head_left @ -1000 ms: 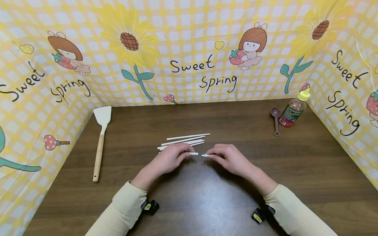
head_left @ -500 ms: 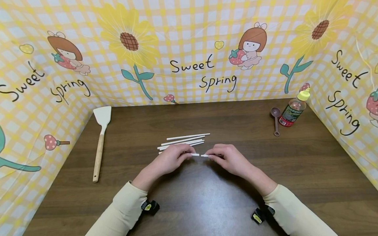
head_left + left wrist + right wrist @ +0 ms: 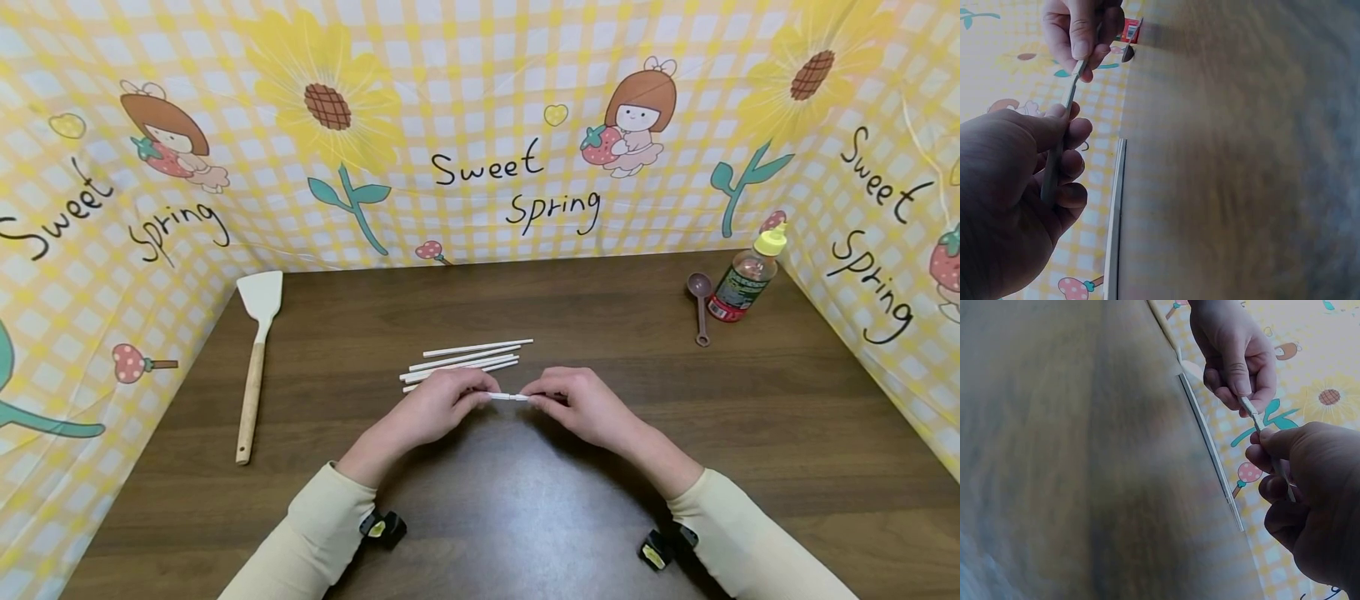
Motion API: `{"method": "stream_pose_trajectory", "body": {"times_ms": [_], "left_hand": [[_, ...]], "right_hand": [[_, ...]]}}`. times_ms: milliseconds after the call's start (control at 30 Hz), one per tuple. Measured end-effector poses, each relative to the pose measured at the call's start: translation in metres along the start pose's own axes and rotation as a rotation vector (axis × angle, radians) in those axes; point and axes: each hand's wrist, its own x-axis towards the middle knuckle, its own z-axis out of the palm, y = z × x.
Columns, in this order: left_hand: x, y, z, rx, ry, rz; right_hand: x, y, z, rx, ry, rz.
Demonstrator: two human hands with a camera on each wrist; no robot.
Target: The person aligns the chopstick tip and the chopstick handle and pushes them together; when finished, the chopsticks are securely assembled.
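My left hand (image 3: 438, 406) pinches a thin white tube (image 3: 498, 396) between thumb and fingers. In the left wrist view the rest of that tube (image 3: 1052, 172) runs back along the curled fingers. Opposite it, my right hand (image 3: 588, 406) pinches a slim white piece (image 3: 521, 397) with a narrower end. The two ends meet in line between the hands; whether one sits inside the other I cannot tell. Just beyond the left hand, several more white tubes (image 3: 471, 353) lie side by side on the table, partly hidden by that hand.
A white spatula (image 3: 258, 333) with a wooden handle lies on the left of the brown table (image 3: 600, 317). At the back right are a brown measuring spoon (image 3: 701, 304) and a yellow-capped bottle (image 3: 742, 283). Patterned yellow cloth (image 3: 480, 83) encloses the table's back and sides.
The left hand's tube has moved slightly right and down, closing the gap to the right hand's piece until their ends meet. The right hand has barely moved.
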Motion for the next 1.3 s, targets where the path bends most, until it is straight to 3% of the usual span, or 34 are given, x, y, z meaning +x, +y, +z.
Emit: {"method": "stream_pose_trajectory", "body": {"times_ms": [1300], "left_hand": [[-0.0006,0.0076,0.0021,0.032,-0.010,-0.020]], "right_hand": [[-0.0008,-0.0040,0.0043,-0.002,0.004,0.016]]}}
